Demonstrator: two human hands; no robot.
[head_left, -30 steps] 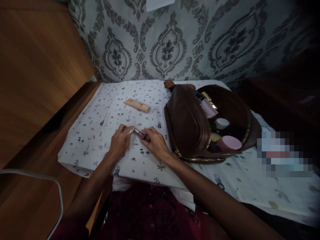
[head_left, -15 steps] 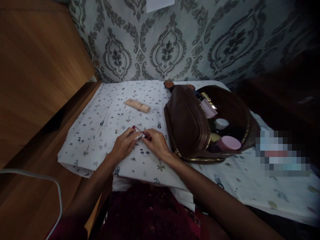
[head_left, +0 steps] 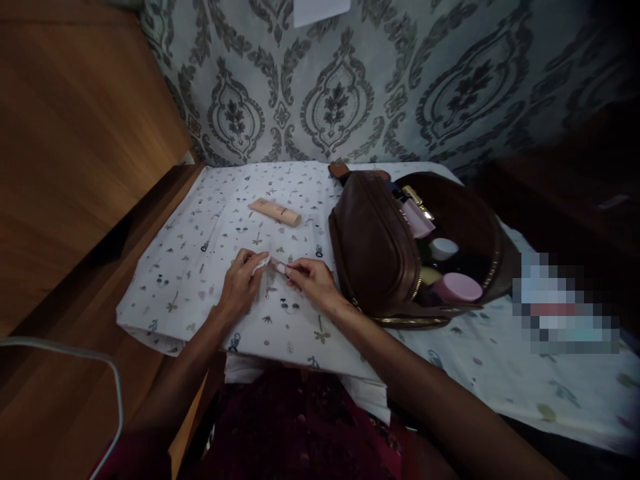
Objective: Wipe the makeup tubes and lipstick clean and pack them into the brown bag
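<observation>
My left hand [head_left: 241,285] rests on the patterned white cloth [head_left: 210,233] with its fingers pinched on a small white piece [head_left: 261,264], perhaps a cap or a wipe. My right hand [head_left: 313,280] is closed round a small pink cosmetic tube [head_left: 279,267], whose tip points left toward the white piece. The two hands are almost touching at the fingertips. Most of the tube is hidden inside my right fingers.
A beige tube [head_left: 275,211] lies further back on the cloth. An open brown cosmetic bag [head_left: 375,247] at the right holds a pink jar [head_left: 457,288], a white-capped jar [head_left: 443,248] and other items. A wooden panel [head_left: 75,133] stands left, patterned wallpaper behind.
The pink tube showed more fully between my hands a second ago. Half a second ago the hands came together at the fingertips; now they have drawn slightly apart with the white piece in the left.
</observation>
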